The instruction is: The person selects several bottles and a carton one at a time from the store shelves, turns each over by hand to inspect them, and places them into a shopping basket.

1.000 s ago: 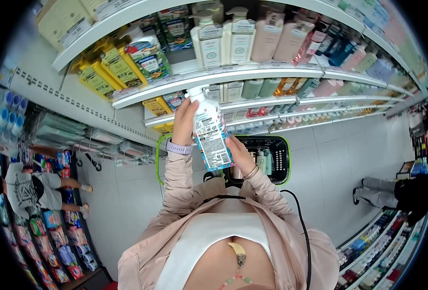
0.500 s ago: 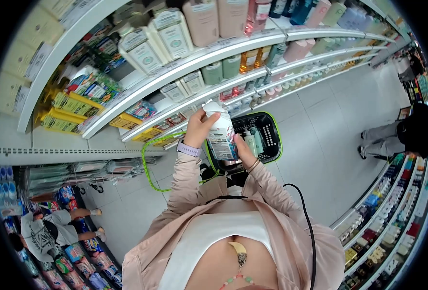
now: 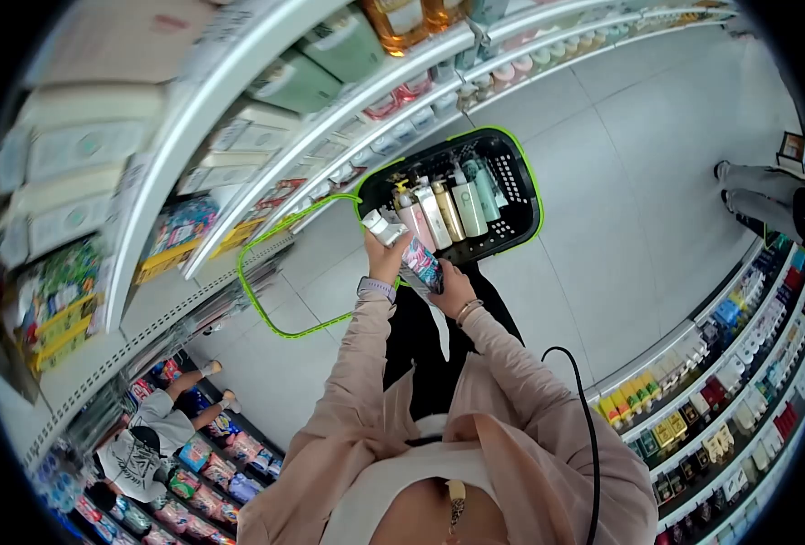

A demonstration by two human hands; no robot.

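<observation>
Between my hands is a white bottle (image 3: 419,262) with a pink and blue printed label, lying tilted with its white top up and to the left. My left hand (image 3: 385,258) is closed around it near the top. At the lower end, my right hand (image 3: 453,290) grips it by the side. Just beyond my hands, the black shopping basket (image 3: 504,238) with a green rim stands on the floor. Inside it several bottles lie side by side, among them a pink bottle (image 3: 417,222), a gold bottle (image 3: 446,213) and a pale green bottle (image 3: 468,207).
The basket's green handle (image 3: 241,278) is folded out to the left. White shelves (image 3: 162,173) of bottles and boxes curve along the left and top. More shelves (image 3: 693,400) stand at the right. One person (image 3: 143,450) is at lower left, another person's legs (image 3: 756,193) at right.
My view has tipped downward, showing more of the basket's inside. Both hands have lowered the bottle in front of the basket and tilted it, still holding it.
</observation>
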